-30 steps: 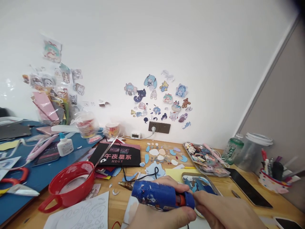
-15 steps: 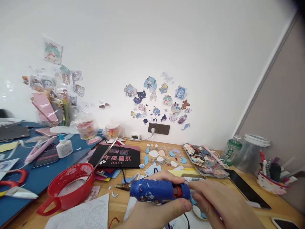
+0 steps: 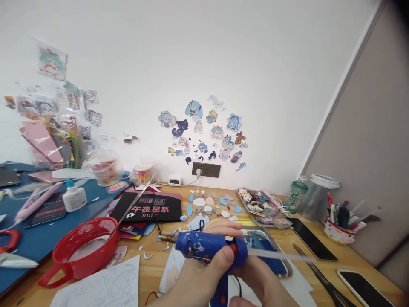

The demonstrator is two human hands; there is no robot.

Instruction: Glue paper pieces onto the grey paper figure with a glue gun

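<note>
Gripping left hand [image 3: 200, 277]: around blue plastic glue gun [image 3: 200, 245]
Right hand [image 3: 262, 277]: behind gun, closure I cannot tell
Rectangular metal-rimmed tray [image 3: 289, 268]: partly behind hands
Round red mug [image 3: 89, 265]: at left

Blk flat pack [image 3: 148, 208] is showing "MIDNIGHT", "午夜星系" & "HDKT"; lettering on grn bottle [image 3: 296, 196] is looking too blurry.

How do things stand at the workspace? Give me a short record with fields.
Tool: blue glue gun, tip pointing left
Feed: pale glue stick jutting from its rear
Left hand: wrapped around the body
Right hand: by the handle; grip partly hidden
Left side: red cup, line drawing
Right side: white phone, pen cup
</note>
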